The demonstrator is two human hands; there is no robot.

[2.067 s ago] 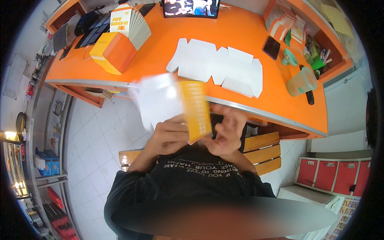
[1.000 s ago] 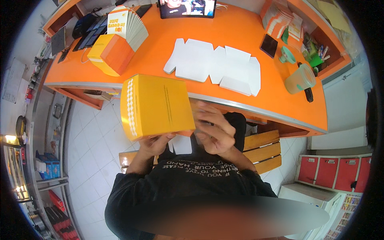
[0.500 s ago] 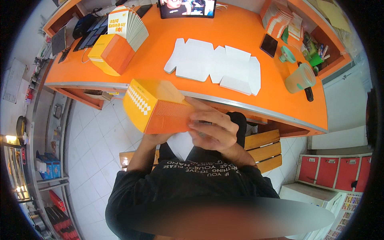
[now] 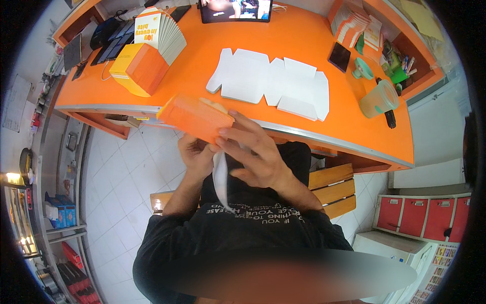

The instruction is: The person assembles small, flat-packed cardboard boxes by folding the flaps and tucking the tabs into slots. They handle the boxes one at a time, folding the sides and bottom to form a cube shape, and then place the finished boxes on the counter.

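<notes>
An orange and yellow cardboard box [image 4: 196, 117], partly folded and blurred by motion, is held tilted in front of me off the desk's near edge. My left hand [image 4: 196, 156] is closed on its lower edge, thumb and fingers bent. My right hand [image 4: 255, 152] grips the right end, with its long fingers laid against the orange face. Below the box a white flap [image 4: 221, 180] hangs down between my hands toward my shirt. Flat white box blanks [image 4: 273, 81] lie stacked on the orange desk [image 4: 197, 71] beyond my hands.
Folded orange and yellow boxes [image 4: 139, 68] stand at the left of the desk. At the right are a phone [image 4: 339, 57], a translucent cup [image 4: 379, 99] and a green lid-like piece [image 4: 363, 68]. A screen [image 4: 236, 10] stands at the back. A slatted wooden seat [image 4: 331, 191] is beneath me.
The box has tipped, so its orange side faces up and the yellow patterned side no longer shows. My left hand has come into view below it; the white flap now hangs lower.
</notes>
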